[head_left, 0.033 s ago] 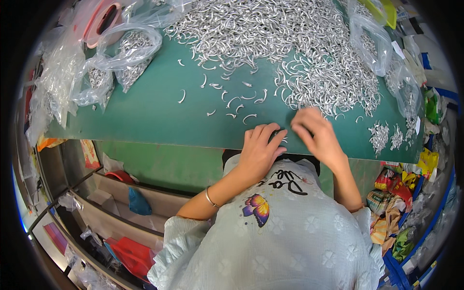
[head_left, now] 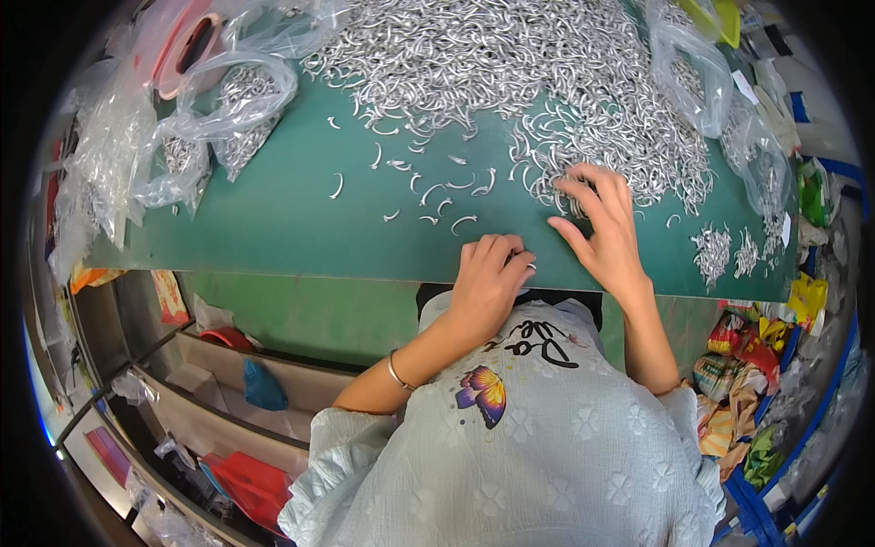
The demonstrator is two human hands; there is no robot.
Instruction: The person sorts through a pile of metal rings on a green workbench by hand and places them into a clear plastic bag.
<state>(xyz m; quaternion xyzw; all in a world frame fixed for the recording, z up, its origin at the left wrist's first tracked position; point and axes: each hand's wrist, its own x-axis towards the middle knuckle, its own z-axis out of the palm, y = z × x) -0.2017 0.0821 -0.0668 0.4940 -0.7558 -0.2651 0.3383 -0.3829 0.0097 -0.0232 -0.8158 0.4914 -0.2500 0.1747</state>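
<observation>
My left hand [head_left: 490,276] rests at the table's near edge, its fingers curled together. A small pale glint shows at its fingertips, too small to make out. To its right, my right hand [head_left: 603,223] is open, thumb and fingers apart, with its fingertips at the near edge of a big heap of small curved silver metal pieces [head_left: 510,55]. Several loose curved pieces [head_left: 443,205] lie on the green table [head_left: 292,210] beyond my left hand.
Clear plastic bags [head_left: 244,114] holding more pieces stand at the left, beside a pink basket [head_left: 173,68]. Two small piles [head_left: 712,253] and another open bag [head_left: 697,82] are at the right. A yellow-green container [head_left: 725,23] is at the far right. Below the left edge are shelves with red bins [head_left: 251,488].
My right hand has moved away from my left hand, forward to the heap's near edge, and its fingers have spread. My left hand has stayed at the table edge.
</observation>
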